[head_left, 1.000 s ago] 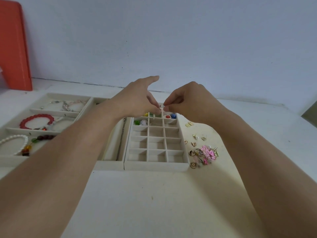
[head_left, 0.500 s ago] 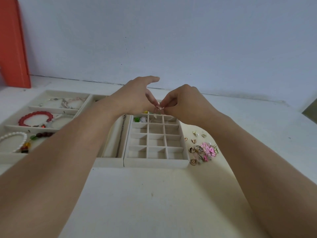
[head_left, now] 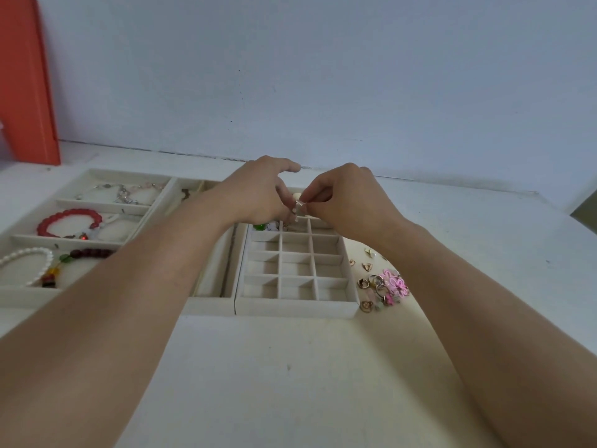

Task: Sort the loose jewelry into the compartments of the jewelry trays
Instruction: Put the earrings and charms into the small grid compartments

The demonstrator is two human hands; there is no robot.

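Both hands are meeting above the far end of the grid tray (head_left: pixel 292 307). The right hand (head_left: pixel 352 202) is pinching a small pale metal piece (head_left: pixel 300 205) between thumb and curled forefinger; the left hand (head_left: pixel 258 194) is touching it with curled fingertips, forefinger extended. The hands are blocking the far compartments. Loose earrings (head_left: pixel 381 287) are lying just right of the tray; bracelets, including a red one (head_left: pixel 69 218), are sitting in the left tray (head_left: pixel 19 292).
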